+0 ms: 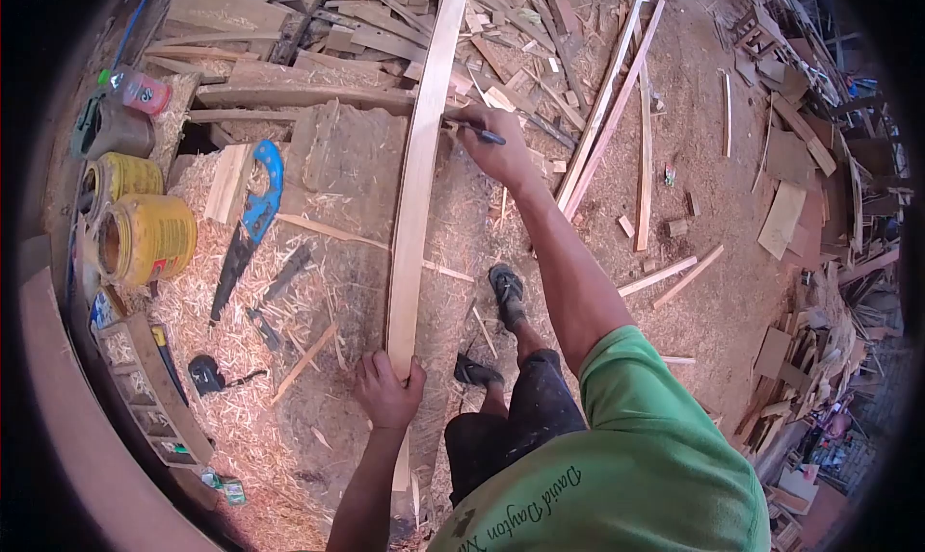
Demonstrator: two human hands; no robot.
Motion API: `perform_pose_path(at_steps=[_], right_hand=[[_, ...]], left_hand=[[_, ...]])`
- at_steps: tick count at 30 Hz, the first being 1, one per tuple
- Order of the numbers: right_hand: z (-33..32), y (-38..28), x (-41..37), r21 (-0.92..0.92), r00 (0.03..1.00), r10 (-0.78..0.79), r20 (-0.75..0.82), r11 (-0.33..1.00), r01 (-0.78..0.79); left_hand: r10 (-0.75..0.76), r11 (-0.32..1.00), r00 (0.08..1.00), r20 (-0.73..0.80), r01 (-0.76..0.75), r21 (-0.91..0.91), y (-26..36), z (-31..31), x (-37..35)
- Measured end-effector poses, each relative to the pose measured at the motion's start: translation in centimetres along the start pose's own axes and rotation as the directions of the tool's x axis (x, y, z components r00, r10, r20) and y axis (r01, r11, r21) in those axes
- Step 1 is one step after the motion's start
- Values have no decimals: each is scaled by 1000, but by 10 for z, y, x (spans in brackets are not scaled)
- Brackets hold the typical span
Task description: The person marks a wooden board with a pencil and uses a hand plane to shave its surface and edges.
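A long, pale wooden strip (pixel 424 167) runs over the workbench, from the top of the view toward my body. My left hand (pixel 388 390) is closed around its near end, thumb on the right edge and fingers on the left. My right hand (pixel 496 147) is beside the strip's right edge, farther up, pinching a dark pen (pixel 487 136). The pen's far tip is close to the strip; whether it touches cannot be made out. Left of the strip, a handsaw (pixel 260 203) with a blue handle lies on the shavings.
Yellow jars (pixel 154 239), a pink-labelled bottle (pixel 143 92) and a black tape measure (pixel 206 374) are along the left side. Scrap boards (pixel 376 37) pile up at the back. Long wooden strips (pixel 617 99) lie on the shaving-strewn floor to the right.
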State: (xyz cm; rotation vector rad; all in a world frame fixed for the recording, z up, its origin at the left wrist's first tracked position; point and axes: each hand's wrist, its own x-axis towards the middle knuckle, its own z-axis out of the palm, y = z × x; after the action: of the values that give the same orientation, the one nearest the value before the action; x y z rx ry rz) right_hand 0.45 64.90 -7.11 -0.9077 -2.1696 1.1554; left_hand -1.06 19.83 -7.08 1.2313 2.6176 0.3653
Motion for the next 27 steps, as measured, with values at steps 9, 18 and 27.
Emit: perform_pose_path(at_steps=[9,18,27], right_hand=[[21,-38,-109,3,998,-16,58,1000,16],[41,-70,-207,15,989,-51,139,999,49],[69,-103,-330,144,965,19,262,988,-59]], left_hand=[[27,996,998,-52,-32,-87,2,-4,4],[7,986,995,-99,-23,-164,-1,-5,3],[13,974,985,-174,-51,-219,-11,-2,4]])
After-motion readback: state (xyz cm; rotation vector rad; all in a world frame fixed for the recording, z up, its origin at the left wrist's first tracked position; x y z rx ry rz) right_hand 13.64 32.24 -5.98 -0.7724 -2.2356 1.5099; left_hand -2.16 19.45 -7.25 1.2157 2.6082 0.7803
